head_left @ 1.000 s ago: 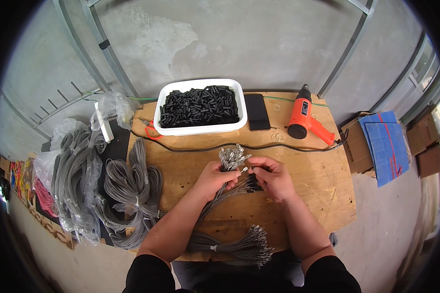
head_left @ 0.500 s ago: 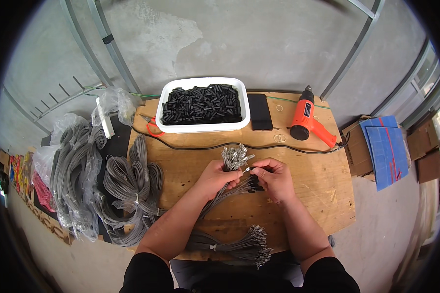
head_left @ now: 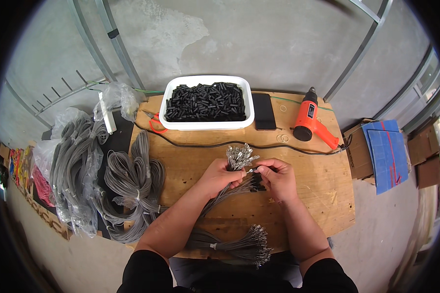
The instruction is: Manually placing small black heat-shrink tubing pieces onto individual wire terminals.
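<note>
A bundle of grey wires with silvery metal terminals [head_left: 240, 156] stands upright in my left hand [head_left: 222, 177], whose fingers are wrapped round it. Just right of the bundle, my right hand [head_left: 278, 180] is closed in a pinch at the tip of a single wire terminal [head_left: 252, 171]. Whether a small sleeve is between those fingertips is hidden. Below the hands, other grey wires [head_left: 230, 194] of the bundle trail to the lower left, with black ends [head_left: 255, 183] beside my right hand. A second tied wire bundle [head_left: 232, 245] lies at the table's near edge.
Behind the hands stands a white tub [head_left: 208, 126] of short black sleeves. A phone [head_left: 264, 112] and an orange heat gun [head_left: 308, 117] lie right of it. A black cord [head_left: 200, 145] crosses the wooden table [head_left: 322, 195]. Coiled grey wires [head_left: 132, 178] and red-handled pliers [head_left: 156, 124] are left.
The view has shifted slightly, so the table and its things sit a little further right. Both hands keep nearly the same pose, my right fingertips still at the single terminal.
</note>
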Demonstrator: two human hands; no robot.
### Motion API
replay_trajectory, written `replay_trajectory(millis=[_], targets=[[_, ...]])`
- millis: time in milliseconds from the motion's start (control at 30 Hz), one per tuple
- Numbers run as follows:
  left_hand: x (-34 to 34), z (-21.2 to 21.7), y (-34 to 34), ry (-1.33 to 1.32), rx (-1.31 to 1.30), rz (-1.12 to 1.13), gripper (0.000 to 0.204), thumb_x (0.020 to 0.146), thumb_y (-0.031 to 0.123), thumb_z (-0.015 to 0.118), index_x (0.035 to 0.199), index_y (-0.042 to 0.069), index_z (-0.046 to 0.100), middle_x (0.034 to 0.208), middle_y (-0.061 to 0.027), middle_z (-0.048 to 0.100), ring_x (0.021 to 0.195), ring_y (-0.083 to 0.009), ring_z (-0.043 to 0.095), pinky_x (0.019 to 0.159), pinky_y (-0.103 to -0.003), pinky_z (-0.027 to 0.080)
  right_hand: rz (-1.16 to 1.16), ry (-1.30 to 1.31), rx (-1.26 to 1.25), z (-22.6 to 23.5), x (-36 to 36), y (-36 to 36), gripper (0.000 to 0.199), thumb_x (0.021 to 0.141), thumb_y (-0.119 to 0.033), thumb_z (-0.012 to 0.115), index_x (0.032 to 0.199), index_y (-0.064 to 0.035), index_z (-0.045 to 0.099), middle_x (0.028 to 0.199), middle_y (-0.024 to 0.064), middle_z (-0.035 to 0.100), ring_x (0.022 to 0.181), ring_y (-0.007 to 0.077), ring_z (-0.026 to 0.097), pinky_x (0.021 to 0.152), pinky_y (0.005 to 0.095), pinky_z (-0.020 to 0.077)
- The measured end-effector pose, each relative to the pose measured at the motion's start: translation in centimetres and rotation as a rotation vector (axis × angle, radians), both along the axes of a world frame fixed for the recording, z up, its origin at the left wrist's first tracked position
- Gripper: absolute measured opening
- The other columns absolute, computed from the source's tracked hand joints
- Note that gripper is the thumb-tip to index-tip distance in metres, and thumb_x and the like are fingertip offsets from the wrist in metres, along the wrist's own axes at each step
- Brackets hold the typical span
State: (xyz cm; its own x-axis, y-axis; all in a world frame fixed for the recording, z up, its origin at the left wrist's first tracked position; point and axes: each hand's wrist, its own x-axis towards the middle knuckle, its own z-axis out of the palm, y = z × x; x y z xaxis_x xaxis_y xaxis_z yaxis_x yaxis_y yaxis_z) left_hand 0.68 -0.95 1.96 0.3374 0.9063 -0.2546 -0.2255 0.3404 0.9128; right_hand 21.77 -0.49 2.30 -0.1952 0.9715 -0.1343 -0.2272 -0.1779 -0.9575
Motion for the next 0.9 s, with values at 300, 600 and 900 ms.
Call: replay_trajectory(millis=[300,600,900], targets=[[0.0,-0.5,0.1,0.032,0.036,-0.025,0.013,0.088,0.012,0.071,0.090,0.000,0.066,0.073,-0.0031,0.062,0.063,-0.0101,0.056,0.055,-0.024,0.043,0.050,-0.024,0.021,0.0,0.0,0.1,0.008,0.092,-0.002,0.067,0.100,0.0001,0.068,0.083,0.0048,0.070,0.056,0.0033,0.045,0.048,0.0183,0.0348],[-0.2,-0.6,0.0,0.003,0.062,-0.022,0.016,0.088,0.013,0.072,0.094,-0.001,0.066,0.078,-0.0054,0.066,0.067,-0.0115,0.060,0.061,-0.024,0.048,0.032,-0.038,-0.010,0.0,0.2,0.1,0.008,0.092,-0.004,0.069,0.098,-0.0002,0.068,0.079,0.0029,0.068,0.055,0.0031,0.045,0.047,0.0184,0.0342],[-0.4,-0.6,0.1,-0.016,-0.016,-0.046,0.018,0.088,0.015,0.073,0.095,0.000,0.067,0.078,-0.0049,0.065,0.067,-0.0127,0.060,0.060,-0.026,0.048,0.167,0.304,-0.292,0.4,1.1,0.8,0.019,0.098,-0.020,0.063,0.103,-0.0011,0.063,0.083,0.0056,0.067,0.052,0.0056,0.041,0.043,0.0184,0.0307]])
